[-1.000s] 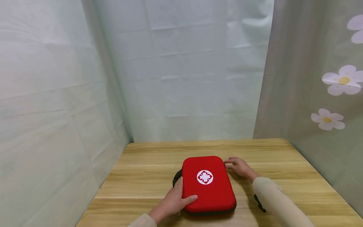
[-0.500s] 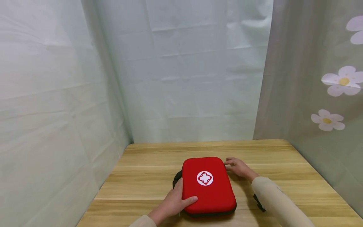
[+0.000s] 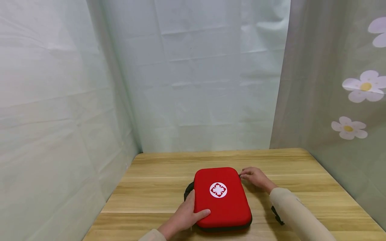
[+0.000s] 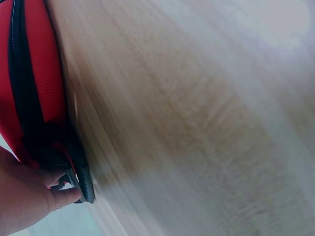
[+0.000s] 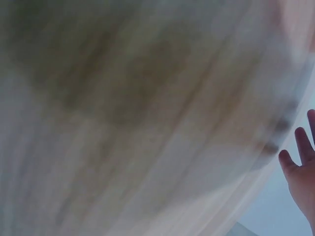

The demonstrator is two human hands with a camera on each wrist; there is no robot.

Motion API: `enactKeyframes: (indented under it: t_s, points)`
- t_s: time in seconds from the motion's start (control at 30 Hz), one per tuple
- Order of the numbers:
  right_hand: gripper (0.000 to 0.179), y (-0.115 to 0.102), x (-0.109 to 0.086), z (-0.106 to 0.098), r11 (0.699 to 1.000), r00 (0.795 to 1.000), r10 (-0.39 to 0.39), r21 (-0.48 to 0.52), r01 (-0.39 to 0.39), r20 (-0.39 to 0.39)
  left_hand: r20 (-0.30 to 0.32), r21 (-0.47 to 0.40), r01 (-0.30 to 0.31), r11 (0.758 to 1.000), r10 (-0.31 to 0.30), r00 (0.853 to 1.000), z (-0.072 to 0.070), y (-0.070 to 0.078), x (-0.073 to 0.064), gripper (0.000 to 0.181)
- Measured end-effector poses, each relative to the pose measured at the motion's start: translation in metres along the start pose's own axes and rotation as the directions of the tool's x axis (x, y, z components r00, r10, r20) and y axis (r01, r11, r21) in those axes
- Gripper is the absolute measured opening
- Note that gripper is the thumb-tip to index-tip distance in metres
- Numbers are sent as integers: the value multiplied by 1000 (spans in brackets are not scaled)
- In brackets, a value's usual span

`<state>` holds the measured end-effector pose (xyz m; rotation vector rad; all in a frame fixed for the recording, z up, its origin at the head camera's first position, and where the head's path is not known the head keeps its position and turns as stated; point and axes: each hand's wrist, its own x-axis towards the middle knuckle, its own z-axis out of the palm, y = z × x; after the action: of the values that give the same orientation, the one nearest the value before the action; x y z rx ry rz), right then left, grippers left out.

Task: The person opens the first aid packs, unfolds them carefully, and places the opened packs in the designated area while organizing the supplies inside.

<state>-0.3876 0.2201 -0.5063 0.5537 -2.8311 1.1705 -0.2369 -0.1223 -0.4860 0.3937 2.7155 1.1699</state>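
Observation:
A red first-aid case point(image 3: 224, 209) with a white cross emblem lies on the wooden table, its zipper side edged in black. My left hand point(image 3: 184, 211) grips the case's near left side, thumb on the lid. In the left wrist view, that hand's fingers point(image 4: 64, 196) are at the black carry handle point(image 4: 84, 177), below the zipper point(image 4: 18, 64). My right hand point(image 3: 255, 176) is at the far right corner, thumb and index finger pinching a small dark zipper pull point(image 3: 240, 175). The right wrist view shows only the outer fingers point(image 5: 304, 142), spread apart.
The wooden table point(image 3: 156, 194) extends around the case. A black strap point(image 3: 276, 216) shows beneath the right forearm. Pale curtains point(image 3: 196, 83) stand behind and at both sides, the right one printed with white flowers point(image 3: 348, 128).
My right hand's thumb and fingers have closed together on the zipper pull at the corner. The left hand keeps its grip, and the case has stayed in place.

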Motion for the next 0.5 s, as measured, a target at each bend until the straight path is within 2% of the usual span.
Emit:
enactKeyframes:
  t_s: [0.23, 0.5]
  points:
    - [5, 2, 5, -2, 996, 995, 60, 69, -54, -84, 7, -1, -20, 1000, 20, 1000, -1, 0, 0, 108]
    - [5, 3, 5, -3, 998, 992, 48, 52, -42, -116, 42, -37, -81, 996, 82, 996, -7, -1, 5, 99]
